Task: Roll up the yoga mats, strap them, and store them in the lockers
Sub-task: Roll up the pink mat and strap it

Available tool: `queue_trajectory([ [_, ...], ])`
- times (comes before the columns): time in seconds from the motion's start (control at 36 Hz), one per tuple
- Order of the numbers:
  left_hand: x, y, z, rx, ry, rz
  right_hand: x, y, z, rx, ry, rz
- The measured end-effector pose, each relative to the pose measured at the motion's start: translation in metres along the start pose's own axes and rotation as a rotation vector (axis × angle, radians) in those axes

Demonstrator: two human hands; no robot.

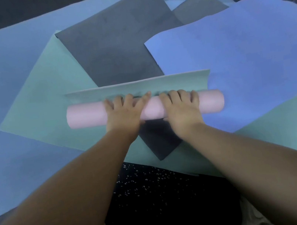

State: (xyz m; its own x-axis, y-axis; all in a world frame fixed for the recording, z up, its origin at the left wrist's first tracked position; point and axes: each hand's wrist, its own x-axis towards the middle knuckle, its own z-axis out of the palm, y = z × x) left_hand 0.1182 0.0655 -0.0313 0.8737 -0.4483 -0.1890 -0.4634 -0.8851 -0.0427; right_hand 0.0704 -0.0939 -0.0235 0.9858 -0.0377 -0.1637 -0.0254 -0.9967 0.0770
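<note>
A pink rolled yoga mat (84, 117) lies across the middle of the view, its last unrolled strip showing teal (178, 82) just beyond the roll. My left hand (124, 114) presses on the roll left of centre, fingers spread over its top. My right hand (180, 109) presses on it right of centre in the same way. Both palms rest flat on the roll; neither hand wraps around it.
Several flat mats overlap on the floor: a teal one (43, 90), a dark grey one (117, 45), a blue one (240, 49) and a large light blue one (0, 67) beneath. Black speckled floor (167, 197) lies near me.
</note>
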Motion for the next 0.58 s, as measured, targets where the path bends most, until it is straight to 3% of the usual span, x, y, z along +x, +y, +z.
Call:
queue_trajectory([
  [0.22,-0.051,0.017,0.019,0.014,0.036,0.129,-0.059,0.004,-0.001,0.042,-0.168,0.003],
  [0.36,-0.084,0.041,0.01,-0.027,-0.157,0.12,-0.101,0.005,0.008,0.06,-0.133,0.032],
  [0.5,-0.108,0.056,0.016,-0.113,-0.233,0.079,-0.119,0.018,0.002,0.059,-0.34,-0.093],
  [0.58,-0.119,0.061,0.021,-0.178,-0.068,0.098,-0.124,0.02,0.002,0.044,-0.398,-0.108],
])
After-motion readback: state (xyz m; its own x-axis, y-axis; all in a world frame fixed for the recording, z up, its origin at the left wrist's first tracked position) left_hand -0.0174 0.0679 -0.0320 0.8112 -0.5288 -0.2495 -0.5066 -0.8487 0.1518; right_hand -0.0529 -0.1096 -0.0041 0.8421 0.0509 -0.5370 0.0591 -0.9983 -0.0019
